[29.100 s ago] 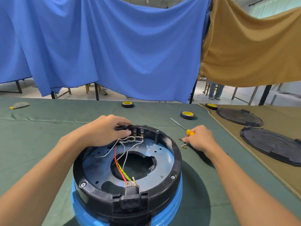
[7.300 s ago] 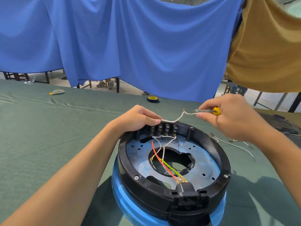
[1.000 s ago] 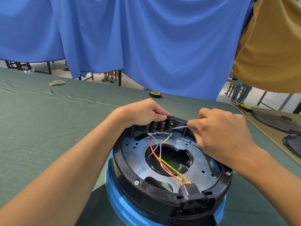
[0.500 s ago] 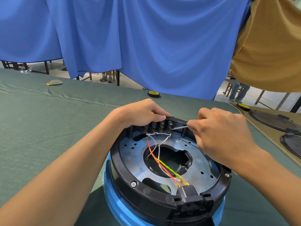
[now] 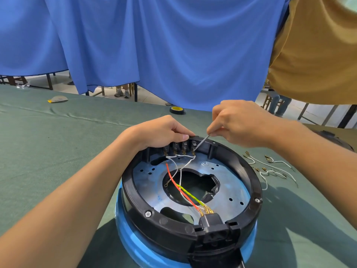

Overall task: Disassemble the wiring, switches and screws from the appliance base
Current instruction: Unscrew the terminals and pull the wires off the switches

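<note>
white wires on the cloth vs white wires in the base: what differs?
The loose white wires lie on the green cloth right of the base; the base's white wires hang from the switch row.
Loose ones have free ends; the base's are plugged in.
Nothing touches the loose ones; the right hand's screwdriver tip pokes at the base's, while the left hand grips the rim.
Shared: thin, white, brass terminals.

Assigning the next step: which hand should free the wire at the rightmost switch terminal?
Right. The right hand holds the screwdriver, tip at that terminal; the left hand grips the base rim.
</note>
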The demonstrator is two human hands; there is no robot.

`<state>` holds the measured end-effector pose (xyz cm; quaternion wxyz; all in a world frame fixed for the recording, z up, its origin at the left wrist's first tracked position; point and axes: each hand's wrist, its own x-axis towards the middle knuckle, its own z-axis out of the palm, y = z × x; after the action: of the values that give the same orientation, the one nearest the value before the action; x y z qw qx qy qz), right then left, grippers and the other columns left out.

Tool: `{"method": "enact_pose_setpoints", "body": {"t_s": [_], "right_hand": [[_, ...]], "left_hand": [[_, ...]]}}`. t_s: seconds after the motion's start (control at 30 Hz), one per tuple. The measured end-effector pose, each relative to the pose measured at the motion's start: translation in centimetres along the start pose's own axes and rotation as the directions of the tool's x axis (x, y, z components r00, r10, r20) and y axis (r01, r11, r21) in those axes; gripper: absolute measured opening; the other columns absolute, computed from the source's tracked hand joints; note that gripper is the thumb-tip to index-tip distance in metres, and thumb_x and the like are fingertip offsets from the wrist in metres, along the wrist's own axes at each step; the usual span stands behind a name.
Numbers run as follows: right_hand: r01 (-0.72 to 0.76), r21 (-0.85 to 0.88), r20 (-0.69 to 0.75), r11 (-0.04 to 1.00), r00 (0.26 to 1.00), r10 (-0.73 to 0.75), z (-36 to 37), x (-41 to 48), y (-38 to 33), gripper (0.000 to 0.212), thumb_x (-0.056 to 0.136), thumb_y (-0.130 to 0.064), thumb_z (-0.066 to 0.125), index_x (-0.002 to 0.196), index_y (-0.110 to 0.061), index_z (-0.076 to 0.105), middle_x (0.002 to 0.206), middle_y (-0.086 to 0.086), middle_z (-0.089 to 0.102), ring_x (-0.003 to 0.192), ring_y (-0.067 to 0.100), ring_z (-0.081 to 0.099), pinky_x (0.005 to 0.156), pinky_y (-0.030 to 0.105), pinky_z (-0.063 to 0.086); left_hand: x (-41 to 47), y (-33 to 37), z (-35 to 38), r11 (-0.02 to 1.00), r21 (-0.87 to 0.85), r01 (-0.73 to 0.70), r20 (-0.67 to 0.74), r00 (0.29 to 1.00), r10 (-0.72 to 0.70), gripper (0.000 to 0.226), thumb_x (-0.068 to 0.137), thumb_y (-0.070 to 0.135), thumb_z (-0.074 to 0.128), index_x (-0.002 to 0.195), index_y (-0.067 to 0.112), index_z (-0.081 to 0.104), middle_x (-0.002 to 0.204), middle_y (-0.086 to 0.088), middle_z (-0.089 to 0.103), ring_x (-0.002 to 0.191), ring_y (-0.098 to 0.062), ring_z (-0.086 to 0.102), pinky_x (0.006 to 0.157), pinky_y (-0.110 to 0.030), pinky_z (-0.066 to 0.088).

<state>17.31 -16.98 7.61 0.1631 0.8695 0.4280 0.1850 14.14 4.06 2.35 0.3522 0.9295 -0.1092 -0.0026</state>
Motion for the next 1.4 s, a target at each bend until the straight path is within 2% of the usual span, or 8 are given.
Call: {"method": "enact_pose_setpoints", "body": {"t_s": [0.23,0.43,0.53,0.67,0.87,1.07,1.2,1.4], "right_hand": [[0.083,0.008,0.009,0.997,0.997,-0.083,-0.5,1.0,0.3,0.018,0.092,-0.022,0.055,0.091,-0.025,0.073,0.094,-0.002,0.061,0.094,0.018,0.048,0.078,0.041,0.045],[-0.068,-0.02,-0.113,0.997,0.991,0.065,1.2,-1.9,-0.8,0.026,0.098,-0.033,0.042,0.093,-0.035,0.068,0.096,-0.008,0.054,0.094,0.016,0.05,0.058,0.027,0.037],[-0.155,0.043,-0.174,0.987,0.972,0.16,2.2,-3.6,-1.8,0.026,0.098,-0.039,0.042,0.097,-0.037,0.068,0.096,-0.009,0.054,0.095,0.015,0.05,0.059,0.028,0.039],[-0.248,0.093,-0.195,0.964,0.945,0.262,3.0,-4.4,-2.6,0.019,0.095,-0.036,0.05,0.1,-0.038,0.069,0.094,-0.009,0.055,0.093,0.015,0.051,0.063,0.029,0.045],[-0.237,0.13,-0.21,0.963,0.943,0.26,3.3,-4.2,-2.2,0.017,0.093,-0.033,0.055,0.095,-0.036,0.071,0.091,-0.009,0.056,0.091,0.016,0.051,0.06,0.03,0.043],[-0.178,0.175,-0.227,0.968,0.95,0.216,3.0,-4.4,-2.2,0.017,0.093,-0.032,0.058,0.094,-0.034,0.074,0.089,-0.008,0.058,0.088,0.018,0.052,0.06,0.032,0.045],[-0.179,0.13,-0.236,0.975,0.95,0.205,3.0,-4.5,-2.5,0.018,0.093,-0.032,0.056,0.096,-0.034,0.073,0.092,-0.01,0.058,0.09,0.016,0.052,0.061,0.03,0.045],[-0.174,0.107,-0.309,0.979,0.93,0.199,2.6,-4.8,-2.8,0.009,0.085,-0.025,0.069,0.08,-0.029,0.076,0.077,-0.003,0.061,0.075,0.023,0.057,0.052,0.026,0.039]], "left_hand": [[0.2,-0.2,0.0,1.0,0.002,-0.013,-0.022,1.0,0.013,0.025,0.098,0.024,0.055,0.117,0.034,0.069,0.091,0.026,0.067,0.077,0.012,0.054,0.074,-0.014,0.037],[0.0,0.0,0.0,1.0,0.027,-0.014,-0.007,1.0,0.014,0.026,0.1,0.023,0.054,0.119,0.032,0.069,0.112,-0.003,0.072,0.09,-0.015,0.056,0.089,-0.031,0.044],[-0.1,0.0,0.0,0.999,0.035,-0.007,-0.004,1.0,0.007,0.026,0.1,0.023,0.053,0.118,0.032,0.069,0.115,-0.003,0.071,0.107,-0.026,0.061,0.102,-0.035,0.042],[0.0,0.0,0.0,0.999,0.035,0.0,-0.008,1.0,0.0,0.025,0.099,0.023,0.054,0.118,0.032,0.069,0.114,0.001,0.072,0.11,-0.023,0.061,0.107,-0.039,0.041],[0.2,-0.3,0.0,1.0,0.017,-0.011,0.007,1.0,0.011,0.025,0.099,0.025,0.054,0.114,0.037,0.069,0.111,-0.006,0.071,0.093,-0.019,0.056,0.105,-0.037,0.039],[0.0,-0.1,0.0,0.999,0.046,-0.007,-0.003,1.0,0.007,0.027,0.1,0.022,0.053,0.12,0.032,0.068,0.112,0.008,0.072,0.11,-0.021,0.062,0.104,-0.035,0.042],[0.0,0.0,0.0,0.999,0.053,-0.004,0.002,1.0,0.004,0.027,0.1,0.022,0.052,0.121,0.029,0.068,0.114,-0.002,0.071,0.112,-0.029,0.059,0.106,-0.041,0.041],[-0.2,0.0,0.0,1.0,0.02,-0.01,0.014,1.0,0.01,0.028,0.101,0.022,0.051,0.121,0.03,0.068,0.111,-0.005,0.072,0.093,-0.011,0.059,0.099,-0.038,0.045]]}}
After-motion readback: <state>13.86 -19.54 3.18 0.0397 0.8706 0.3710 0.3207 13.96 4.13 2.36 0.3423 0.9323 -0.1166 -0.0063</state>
